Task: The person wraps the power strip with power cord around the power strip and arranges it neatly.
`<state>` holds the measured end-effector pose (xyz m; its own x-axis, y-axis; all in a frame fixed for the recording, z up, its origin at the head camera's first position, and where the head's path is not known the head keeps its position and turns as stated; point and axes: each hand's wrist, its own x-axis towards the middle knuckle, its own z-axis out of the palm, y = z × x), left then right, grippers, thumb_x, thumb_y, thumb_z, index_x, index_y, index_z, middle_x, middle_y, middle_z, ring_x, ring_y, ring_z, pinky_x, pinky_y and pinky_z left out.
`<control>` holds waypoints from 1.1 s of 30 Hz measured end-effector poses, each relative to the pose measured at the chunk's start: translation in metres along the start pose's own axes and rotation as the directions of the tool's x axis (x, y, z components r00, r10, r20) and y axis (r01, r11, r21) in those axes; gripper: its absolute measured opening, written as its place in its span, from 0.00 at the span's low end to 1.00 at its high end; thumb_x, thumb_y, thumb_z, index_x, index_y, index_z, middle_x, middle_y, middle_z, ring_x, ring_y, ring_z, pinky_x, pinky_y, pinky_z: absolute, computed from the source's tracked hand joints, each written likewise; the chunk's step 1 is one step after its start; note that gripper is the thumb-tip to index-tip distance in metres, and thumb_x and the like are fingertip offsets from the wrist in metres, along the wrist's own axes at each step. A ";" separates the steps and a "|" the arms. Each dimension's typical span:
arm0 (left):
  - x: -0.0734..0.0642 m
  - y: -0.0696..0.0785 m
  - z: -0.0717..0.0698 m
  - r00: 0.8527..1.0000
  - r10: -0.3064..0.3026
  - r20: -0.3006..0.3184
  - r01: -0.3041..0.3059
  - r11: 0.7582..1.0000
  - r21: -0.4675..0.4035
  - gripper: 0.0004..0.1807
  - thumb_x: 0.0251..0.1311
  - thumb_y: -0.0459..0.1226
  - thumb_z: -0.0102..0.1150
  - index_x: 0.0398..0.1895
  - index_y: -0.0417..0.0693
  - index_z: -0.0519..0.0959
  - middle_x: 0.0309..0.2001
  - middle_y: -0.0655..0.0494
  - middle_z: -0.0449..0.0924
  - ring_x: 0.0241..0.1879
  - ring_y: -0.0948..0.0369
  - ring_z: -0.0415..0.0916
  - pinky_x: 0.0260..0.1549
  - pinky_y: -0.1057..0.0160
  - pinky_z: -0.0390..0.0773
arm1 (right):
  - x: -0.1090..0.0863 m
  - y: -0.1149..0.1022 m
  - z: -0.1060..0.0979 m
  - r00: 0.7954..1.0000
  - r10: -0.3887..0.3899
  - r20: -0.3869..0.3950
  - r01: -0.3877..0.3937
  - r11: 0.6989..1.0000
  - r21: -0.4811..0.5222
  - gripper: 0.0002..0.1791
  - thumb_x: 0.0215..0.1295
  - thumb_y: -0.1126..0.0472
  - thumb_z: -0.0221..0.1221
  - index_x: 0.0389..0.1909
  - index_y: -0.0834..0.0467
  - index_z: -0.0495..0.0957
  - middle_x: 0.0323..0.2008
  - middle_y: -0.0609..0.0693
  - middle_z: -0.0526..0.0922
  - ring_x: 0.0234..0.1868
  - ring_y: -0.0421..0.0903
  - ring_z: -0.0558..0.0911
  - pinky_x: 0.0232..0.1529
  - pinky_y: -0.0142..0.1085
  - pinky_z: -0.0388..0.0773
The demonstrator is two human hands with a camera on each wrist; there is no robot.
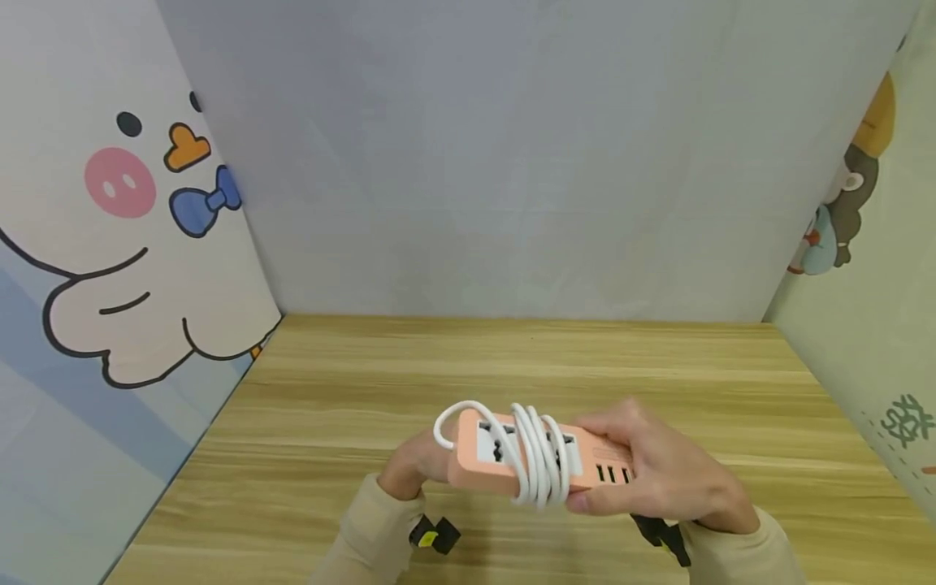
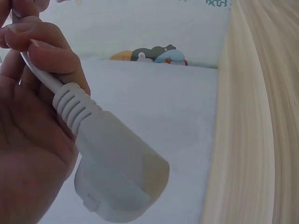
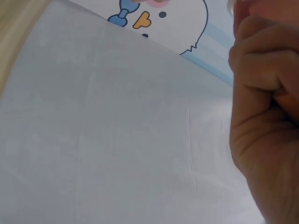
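An orange-pink power strip (image 1: pixel 483 479) with white socket panels is held above the table, tilted slightly. Its white cord (image 1: pixel 539 463) is wound several times around the middle, and a loop curves off the left end. My right hand (image 1: pixel 665 471) grips the strip's right end beside the USB ports, thumb along the near edge. Behind the left end my left hand (image 1: pixel 420 463) is mostly hidden in the head view. In the left wrist view, curled fingers of that hand hold the cord just above the white plug (image 2: pixel 117 163), which hangs below them.
A wood-grain table (image 1: pixel 329 382) lies beneath both hands. A plain pale wall panel (image 1: pixel 512 162) rises at its back edge. Cartoon-printed panels stand at the left (image 1: pixel 95 268) and the right (image 1: pixel 863 325). Black straps (image 1: pixel 442 535) show near the cuffs.
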<state>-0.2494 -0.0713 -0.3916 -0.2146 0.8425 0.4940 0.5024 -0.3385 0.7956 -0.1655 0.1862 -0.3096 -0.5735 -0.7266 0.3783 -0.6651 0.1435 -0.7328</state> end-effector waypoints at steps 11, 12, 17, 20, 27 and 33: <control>0.007 0.012 0.008 0.925 -0.371 -0.086 0.360 0.925 -0.118 0.13 0.63 0.34 0.65 0.23 0.34 0.82 0.19 0.57 0.71 0.21 0.67 0.63 0.26 0.70 0.70 | 0.002 0.001 0.006 0.986 0.058 0.158 -0.066 0.997 0.042 0.07 0.61 0.57 0.69 0.39 0.47 0.82 0.26 0.38 0.79 0.22 0.26 0.71 0.19 0.24 0.70; 0.007 0.013 0.009 0.912 -0.400 -0.090 0.388 0.913 -0.124 0.14 0.62 0.34 0.66 0.22 0.34 0.81 0.19 0.58 0.70 0.21 0.67 0.62 0.27 0.70 0.69 | 0.003 0.001 0.006 0.984 0.058 0.171 -0.065 0.997 0.041 0.07 0.61 0.57 0.69 0.38 0.47 0.81 0.25 0.38 0.78 0.22 0.26 0.70 0.19 0.23 0.69; 0.008 0.015 0.007 0.893 -0.444 -0.067 0.443 0.896 -0.037 0.06 0.55 0.30 0.69 0.28 0.32 0.86 0.24 0.52 0.80 0.27 0.69 0.72 0.33 0.69 0.78 | 0.004 0.003 0.008 0.962 0.079 0.261 -0.102 0.992 0.077 0.06 0.63 0.55 0.67 0.39 0.47 0.82 0.25 0.37 0.79 0.21 0.25 0.70 0.18 0.24 0.71; 0.006 0.016 0.002 0.902 -0.433 -0.005 0.432 0.899 0.069 0.06 0.54 0.27 0.69 0.35 0.33 0.87 0.33 0.45 0.86 0.33 0.72 0.78 0.41 0.67 0.83 | 0.004 0.005 0.009 0.946 0.107 0.305 -0.145 0.984 0.103 0.05 0.63 0.55 0.67 0.38 0.48 0.83 0.24 0.35 0.78 0.20 0.25 0.69 0.17 0.24 0.70; 0.003 0.019 -0.003 0.870 -0.473 0.137 0.460 0.880 0.116 0.07 0.63 0.28 0.66 0.43 0.36 0.86 0.42 0.42 0.88 0.40 0.74 0.82 0.48 0.65 0.83 | 0.005 0.012 0.012 0.918 0.117 0.379 -0.138 0.990 0.027 0.07 0.62 0.51 0.68 0.32 0.49 0.81 0.21 0.34 0.75 0.18 0.20 0.67 0.16 0.22 0.69; 0.005 0.021 0.000 0.841 -0.522 0.143 0.509 0.853 0.116 0.08 0.64 0.31 0.66 0.44 0.37 0.86 0.44 0.44 0.88 0.40 0.74 0.82 0.47 0.67 0.83 | 0.005 0.018 0.013 0.891 0.136 0.434 -0.164 0.986 0.029 0.11 0.63 0.50 0.66 0.29 0.51 0.79 0.19 0.34 0.73 0.17 0.20 0.64 0.15 0.22 0.67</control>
<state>-0.2398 -0.0739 -0.3728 -0.3226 0.9452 -0.0497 0.4164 0.1889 0.8893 -0.1746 0.1766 -0.3281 -0.3933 -0.9194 -0.0080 -0.5476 0.2412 -0.8012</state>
